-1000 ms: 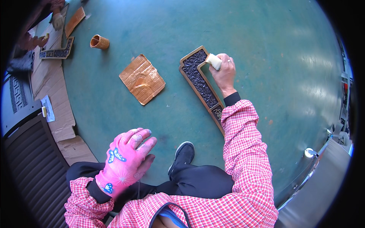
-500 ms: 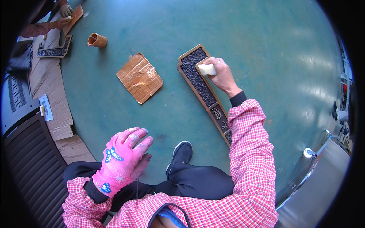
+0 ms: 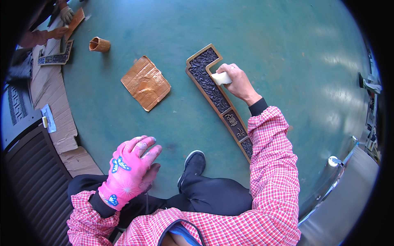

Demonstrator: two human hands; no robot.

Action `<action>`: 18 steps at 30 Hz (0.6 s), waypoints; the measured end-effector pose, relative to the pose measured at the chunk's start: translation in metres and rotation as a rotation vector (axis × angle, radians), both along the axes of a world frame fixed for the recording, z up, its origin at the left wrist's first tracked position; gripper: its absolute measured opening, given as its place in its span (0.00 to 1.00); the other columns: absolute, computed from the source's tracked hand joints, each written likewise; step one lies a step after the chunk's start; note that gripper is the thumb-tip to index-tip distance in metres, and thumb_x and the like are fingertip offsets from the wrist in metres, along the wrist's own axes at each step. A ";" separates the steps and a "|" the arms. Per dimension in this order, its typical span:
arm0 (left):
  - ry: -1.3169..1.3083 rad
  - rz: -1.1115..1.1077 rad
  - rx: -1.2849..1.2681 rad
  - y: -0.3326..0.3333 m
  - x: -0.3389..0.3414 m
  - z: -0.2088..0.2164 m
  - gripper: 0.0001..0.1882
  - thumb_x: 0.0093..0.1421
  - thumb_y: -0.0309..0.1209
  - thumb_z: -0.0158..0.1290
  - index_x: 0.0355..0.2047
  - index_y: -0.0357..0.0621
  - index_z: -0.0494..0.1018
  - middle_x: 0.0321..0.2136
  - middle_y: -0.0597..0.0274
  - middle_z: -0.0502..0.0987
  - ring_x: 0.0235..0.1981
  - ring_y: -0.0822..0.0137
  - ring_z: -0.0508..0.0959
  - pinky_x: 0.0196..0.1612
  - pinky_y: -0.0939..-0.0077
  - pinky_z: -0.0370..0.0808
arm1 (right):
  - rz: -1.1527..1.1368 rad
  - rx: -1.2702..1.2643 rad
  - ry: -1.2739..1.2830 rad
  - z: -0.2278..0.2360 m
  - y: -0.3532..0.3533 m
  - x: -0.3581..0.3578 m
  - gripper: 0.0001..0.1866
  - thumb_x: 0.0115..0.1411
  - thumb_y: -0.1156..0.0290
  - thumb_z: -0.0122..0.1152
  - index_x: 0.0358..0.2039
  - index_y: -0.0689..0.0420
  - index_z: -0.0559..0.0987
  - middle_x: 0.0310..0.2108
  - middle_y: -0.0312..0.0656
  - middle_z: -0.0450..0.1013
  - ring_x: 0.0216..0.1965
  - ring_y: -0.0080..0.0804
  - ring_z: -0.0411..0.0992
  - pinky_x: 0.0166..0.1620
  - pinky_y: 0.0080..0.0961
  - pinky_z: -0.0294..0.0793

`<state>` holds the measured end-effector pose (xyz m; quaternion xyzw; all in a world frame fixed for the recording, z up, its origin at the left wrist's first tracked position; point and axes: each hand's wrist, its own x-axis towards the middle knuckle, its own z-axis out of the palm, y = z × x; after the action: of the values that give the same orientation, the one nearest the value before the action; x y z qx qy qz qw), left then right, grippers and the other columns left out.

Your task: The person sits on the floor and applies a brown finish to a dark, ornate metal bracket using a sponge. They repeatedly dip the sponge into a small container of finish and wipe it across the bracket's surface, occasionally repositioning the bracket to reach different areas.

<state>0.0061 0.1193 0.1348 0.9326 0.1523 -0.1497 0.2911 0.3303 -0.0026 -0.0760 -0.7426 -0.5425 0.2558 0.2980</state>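
Observation:
My right hand (image 3: 239, 83), bare, pinches a white sponge piece (image 3: 221, 78) against the inner edge of a carved panel (image 3: 208, 82). That panel is L-shaped, with dark relief ornament, raised characters and a gold-brown frame. It lies slantwise on the green surface (image 3: 279, 49), and my right sleeve covers its near end. My left hand (image 3: 130, 172), in a pink glove printed with butterflies, hovers over my lap, fingers loosely spread, holding nothing. Between the hands and farther off is a square of brown cardboard (image 3: 146, 83) with a glossy, wet-looking coating.
A brown-stained cup (image 3: 99, 44) stands at the far left. Beyond it, another person's hands (image 3: 59, 30) work on a brown board (image 3: 74, 23) beside a second carved piece (image 3: 55, 53). Cardboard sheeting (image 3: 51, 94) and a dark slatted panel (image 3: 39, 168) line the left; a metal edge (image 3: 340, 201) runs at right.
My right hand has slid the sponge a short way toward me along the panel's inner edge. The whole view has shifted slightly. My left hand stays nearly still.

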 end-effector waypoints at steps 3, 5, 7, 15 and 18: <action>0.005 -0.009 -0.003 0.001 0.004 -0.002 0.25 0.44 0.28 0.62 0.45 0.43 0.73 0.47 0.52 0.73 0.51 0.48 0.72 0.52 0.56 0.70 | 0.022 -0.030 0.024 0.005 -0.018 0.001 0.19 0.44 0.86 0.59 0.36 0.53 0.71 0.33 0.43 0.74 0.42 0.45 0.71 0.44 0.37 0.72; 0.004 -0.002 -0.013 0.000 0.004 -0.006 0.25 0.44 0.28 0.62 0.45 0.43 0.73 0.47 0.52 0.73 0.51 0.48 0.72 0.52 0.57 0.70 | 0.042 -0.046 0.022 0.005 -0.032 0.002 0.19 0.43 0.86 0.59 0.36 0.53 0.71 0.33 0.43 0.74 0.43 0.45 0.71 0.44 0.37 0.72; 0.008 0.036 -0.039 0.002 0.003 -0.012 0.25 0.45 0.27 0.62 0.46 0.42 0.73 0.47 0.51 0.73 0.50 0.48 0.72 0.52 0.57 0.70 | 0.067 -0.087 0.023 0.008 -0.048 0.004 0.19 0.43 0.86 0.58 0.36 0.54 0.71 0.33 0.43 0.74 0.42 0.45 0.71 0.44 0.37 0.71; -0.093 1.218 -0.381 0.020 -0.005 -0.136 0.34 0.56 0.34 0.60 0.59 0.33 0.61 0.53 0.48 0.71 0.53 0.62 0.73 0.54 0.71 0.71 | -0.148 -0.048 0.101 0.042 -0.084 -0.003 0.19 0.43 0.84 0.63 0.38 0.55 0.76 0.35 0.43 0.77 0.41 0.44 0.74 0.45 0.33 0.73; -0.092 1.562 -0.341 0.051 -0.043 -0.234 0.42 0.55 0.37 0.63 0.64 0.41 0.52 0.55 0.50 0.68 0.47 0.63 0.73 0.46 0.73 0.74 | -0.240 -0.002 0.176 0.051 -0.074 -0.026 0.18 0.44 0.83 0.65 0.38 0.57 0.76 0.36 0.42 0.77 0.40 0.42 0.75 0.44 0.31 0.74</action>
<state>-0.0373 0.1707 -0.0992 0.5042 0.7241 0.1147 0.4565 0.3046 -0.0770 -0.0254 -0.7770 -0.4214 0.2831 0.3722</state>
